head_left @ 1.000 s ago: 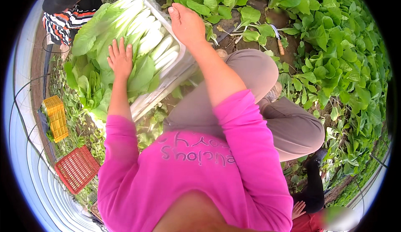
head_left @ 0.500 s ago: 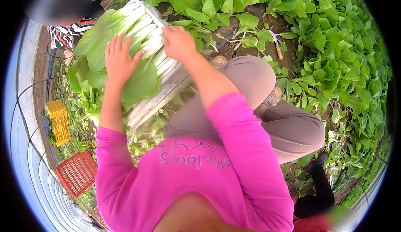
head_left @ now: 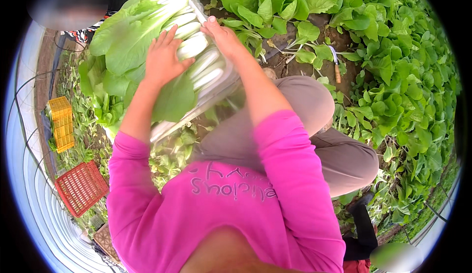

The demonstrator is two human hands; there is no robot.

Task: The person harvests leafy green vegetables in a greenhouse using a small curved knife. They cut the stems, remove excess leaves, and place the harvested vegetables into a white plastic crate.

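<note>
White-stalked, broad-leaved green vegetables (head_left: 129,51) lie in a pale plastic-lined crate (head_left: 197,8), ahead-left of the person, stalks slanting rightward and away; left hand (head_left: 164,64) spread over them; right hand (head_left: 224,38), uncurled, nearer the stalk ends.

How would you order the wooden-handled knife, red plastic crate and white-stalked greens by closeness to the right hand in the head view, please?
1. White-stalked greens: just left of the right hand.
2. Wooden-handled knife: off to the right.
3. Red plastic crate: far lower left.
</note>
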